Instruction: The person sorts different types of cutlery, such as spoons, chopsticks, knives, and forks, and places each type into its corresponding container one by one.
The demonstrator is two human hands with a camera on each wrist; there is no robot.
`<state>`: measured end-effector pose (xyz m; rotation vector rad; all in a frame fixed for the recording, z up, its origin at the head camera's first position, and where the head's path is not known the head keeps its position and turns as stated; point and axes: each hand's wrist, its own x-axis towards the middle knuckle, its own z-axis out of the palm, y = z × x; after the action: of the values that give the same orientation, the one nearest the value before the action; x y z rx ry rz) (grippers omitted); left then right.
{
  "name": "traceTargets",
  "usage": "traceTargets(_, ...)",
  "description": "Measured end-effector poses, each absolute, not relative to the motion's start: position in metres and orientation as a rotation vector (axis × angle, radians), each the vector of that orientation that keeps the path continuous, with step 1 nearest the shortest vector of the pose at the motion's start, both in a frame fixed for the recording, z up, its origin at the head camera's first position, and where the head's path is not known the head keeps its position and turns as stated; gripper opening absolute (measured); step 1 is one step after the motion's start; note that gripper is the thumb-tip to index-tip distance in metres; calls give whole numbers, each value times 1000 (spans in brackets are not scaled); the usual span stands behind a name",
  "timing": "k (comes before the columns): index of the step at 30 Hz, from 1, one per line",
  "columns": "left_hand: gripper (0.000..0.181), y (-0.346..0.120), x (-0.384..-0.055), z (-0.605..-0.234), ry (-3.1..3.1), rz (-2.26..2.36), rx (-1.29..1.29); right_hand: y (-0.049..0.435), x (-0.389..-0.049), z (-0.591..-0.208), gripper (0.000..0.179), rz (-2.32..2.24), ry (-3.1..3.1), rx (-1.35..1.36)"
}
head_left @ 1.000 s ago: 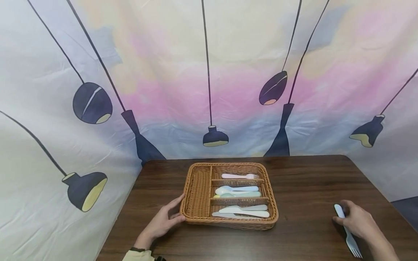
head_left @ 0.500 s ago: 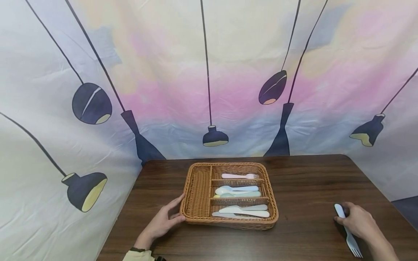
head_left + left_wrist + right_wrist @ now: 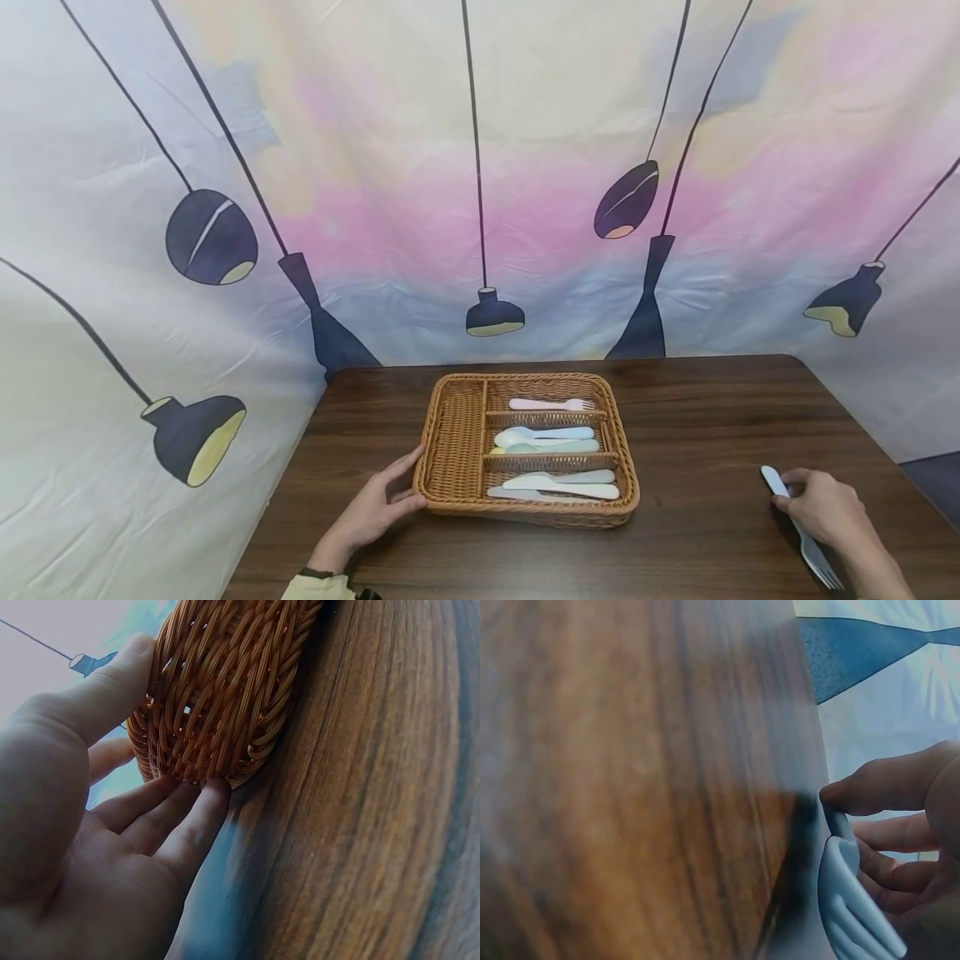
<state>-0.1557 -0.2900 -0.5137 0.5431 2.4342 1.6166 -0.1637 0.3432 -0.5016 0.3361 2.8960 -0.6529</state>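
Observation:
My left hand [image 3: 378,508] is at the near left corner of a brown wicker cutlery basket [image 3: 457,446]. In the left wrist view, the thumb and the nearly straight fingers of that hand [image 3: 112,855] touch the woven wall [image 3: 217,697]. Over on the right, my right hand [image 3: 828,512] pinches a pale blue fork [image 3: 813,550] by its handle, tines toward me. The right wrist view shows the fork [image 3: 847,900] with thumb and fingers on its handle; a dark shadow lies on the tabletop beside it.
Divided compartments of the basket hold a pink fork [image 3: 551,405], several pastel spoons [image 3: 555,447] and several knives [image 3: 562,483]. Everything stands on a dark wooden table [image 3: 697,433]. Behind it hangs a cloth [image 3: 405,208] printed with lamps.
My right hand has turned the fork slightly: its handle end has shifted a little left and its tines a little right. The left hand and the basket have stayed in place.

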Motion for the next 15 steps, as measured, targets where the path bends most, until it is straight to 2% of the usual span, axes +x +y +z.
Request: traceTargets(15,79,-290,-156,-514,2428,1616,545,318,-182,-485,45,-712,2956,284)
